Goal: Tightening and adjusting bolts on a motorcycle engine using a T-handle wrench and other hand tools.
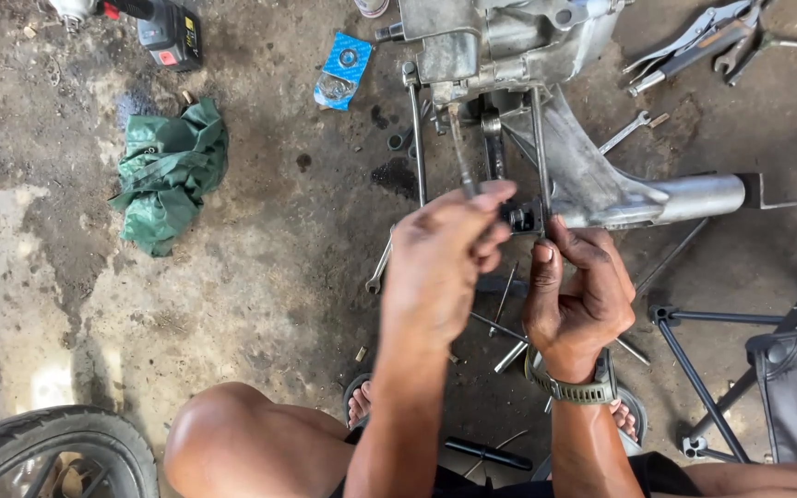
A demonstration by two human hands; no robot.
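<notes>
Daylight, soft and even, no hard-edged shadows anywhere. Brightest patch is the pale concrete floor [20,304] at 8 o'clock, close to washed out. Mild glare on the bare metal engine casing [509,41] at 12 o'clock and along its silver arm [684,198] toward 3 o'clock. Darkest zone sits at 6 o'clock, under the forearms. Focus is sharp mid-frame; the left hand [440,263] and right hand [583,295] show clear skin detail, no motion blur. Slight wide-angle stretch at the corners, visible on the tyre [53,447] at 7 o'clock. Colour neutral, low noise.
</notes>
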